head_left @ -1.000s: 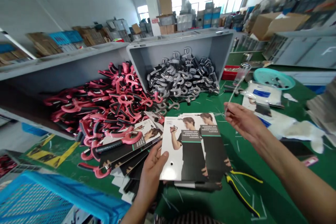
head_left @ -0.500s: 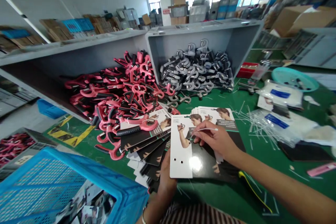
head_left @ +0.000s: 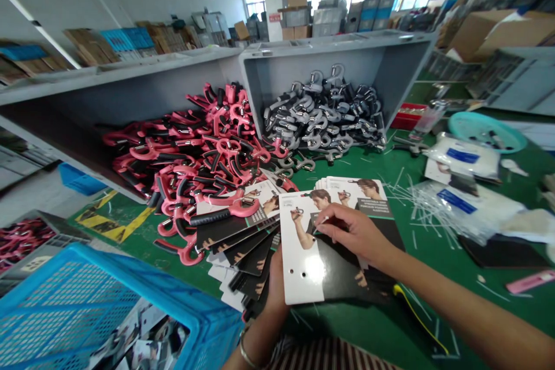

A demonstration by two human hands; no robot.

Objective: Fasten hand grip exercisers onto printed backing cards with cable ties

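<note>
A printed card (head_left: pixel 303 286) with two punched holes near its lower left is held up at the middle. My left hand (head_left: pixel 276 286) grips its left edge from behind, fingers mostly hidden. My right hand (head_left: pixel 353 234) is pinched over the card's upper part, with a thin white tie (head_left: pixel 321 222) between thumb and fingers. Behind it lies a stack of similar cards (head_left: pixel 390 225). Left of the held card, more cards (head_left: pixel 229 228) are fanned out, and a red and black hand grip (head_left: pixel 225 212) rests on them.
Tipped grey bins hold red grips (head_left: pixel 191 144) and grey grips (head_left: pixel 321 115). A blue basket (head_left: pixel 208 318) stands front left. White ties (head_left: pixel 433 214), plastic bags (head_left: pixel 477 202), a turquoise tray (head_left: pixel 515 134) and a yellow-handled tool (head_left: pixel 416 318) lie on the right.
The held card has dipped slightly at its lower edge. The white tie in my right hand shows less length to the right than before.
</note>
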